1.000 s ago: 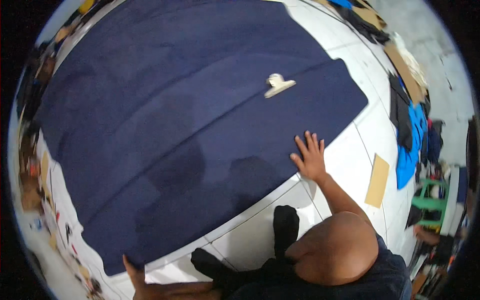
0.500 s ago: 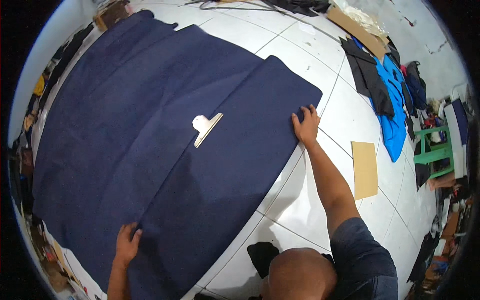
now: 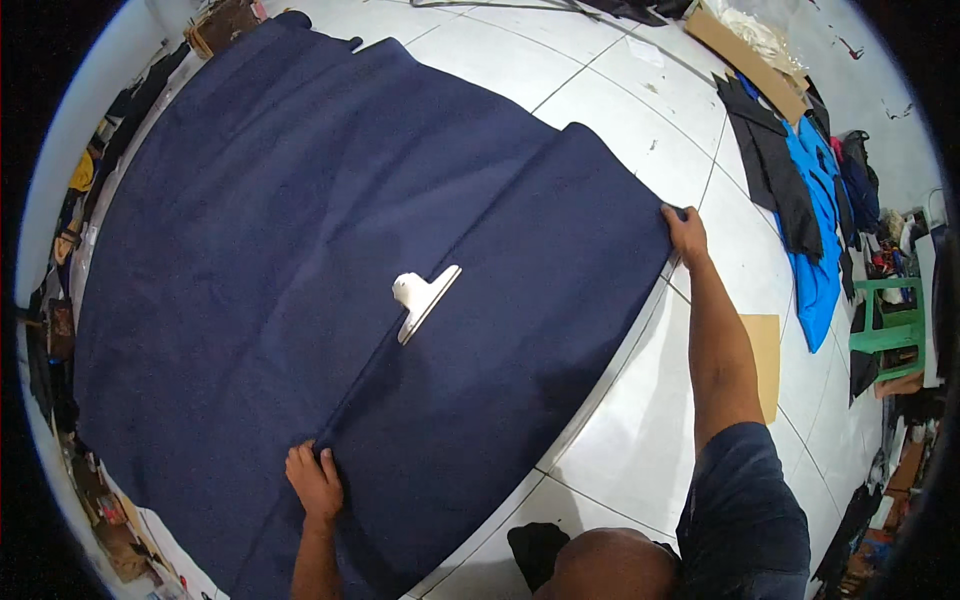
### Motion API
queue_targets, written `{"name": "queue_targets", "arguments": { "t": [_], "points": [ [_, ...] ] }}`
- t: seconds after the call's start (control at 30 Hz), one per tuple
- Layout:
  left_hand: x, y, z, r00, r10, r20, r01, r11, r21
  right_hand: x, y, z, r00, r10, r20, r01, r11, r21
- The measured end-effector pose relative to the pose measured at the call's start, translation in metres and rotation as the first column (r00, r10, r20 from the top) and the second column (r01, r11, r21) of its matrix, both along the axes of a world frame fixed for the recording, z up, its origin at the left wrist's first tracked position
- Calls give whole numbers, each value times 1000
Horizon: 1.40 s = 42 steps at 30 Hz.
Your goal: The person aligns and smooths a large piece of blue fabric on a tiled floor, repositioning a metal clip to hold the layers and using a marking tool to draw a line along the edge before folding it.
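Observation:
A large navy fabric [image 3: 240, 270] is spread over the floor, with a folded edge running slantwise across it. A metal clip [image 3: 425, 303], wide-jawed and silvery, sits on that fold near the middle. Lower down the same fold, my left hand [image 3: 316, 482] pinches the edge of the cloth, its thumb and fingers drawn in. At the far right corner, my right hand [image 3: 687, 236] grips the fabric between thumb and fingers, the arm stretched out. What lies under the cloth is hidden.
White floor tiles [image 3: 630, 430] border the fabric on the right. A tan cardboard piece [image 3: 765, 360] lies partly behind my right arm. Beyond it are blue cloth [image 3: 815, 250], black cloth [image 3: 765, 165], a cardboard box [image 3: 745, 60] and a green plastic stool [image 3: 888, 333].
My right hand has moved right and now grips the corner, drawing the cloth outward. My left hand has shifted right along with the fold. The clip appears lower and slightly right.

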State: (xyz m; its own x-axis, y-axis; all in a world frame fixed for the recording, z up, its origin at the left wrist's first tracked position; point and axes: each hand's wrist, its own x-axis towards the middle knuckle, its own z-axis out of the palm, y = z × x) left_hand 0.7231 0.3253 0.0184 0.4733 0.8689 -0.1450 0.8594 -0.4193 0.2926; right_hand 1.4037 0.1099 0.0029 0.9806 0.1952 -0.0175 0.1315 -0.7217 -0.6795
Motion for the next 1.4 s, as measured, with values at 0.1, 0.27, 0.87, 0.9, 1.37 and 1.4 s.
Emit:
{"name": "queue_targets", "arguments": {
  "t": [0.1, 0.27, 0.87, 0.9, 1.37, 1.4],
  "points": [
    [-1, -16, -12, 998, 19, -61, -11, 992, 129, -27, 7, 14, 1000, -12, -12, 6, 906, -423],
    [1, -24, -30, 989, 49, -142, -2, 950, 313, -61, 72, 38, 855, 357, 376, -118, 840, -530],
    [-3, -19, -31, 994, 32, -104, -8, 974, 225, -173, 208, 24, 498, 556, 665, -496, 812, -306],
    [-2, -18, -31, 995, 33, -98, -10, 974, 227, -201, 210, 23, 469, 673, 572, -720, 667, -193],
    [-4, -18, -27, 993, 29, -115, -3, 977, 213, -331, 259, 35, 401, 890, 216, -861, 447, -243],
    [-3, -18, -27, 992, 22, -124, 5, 976, 217, -327, 258, 40, 385, 911, 149, -889, 409, -205]
  ]
}}
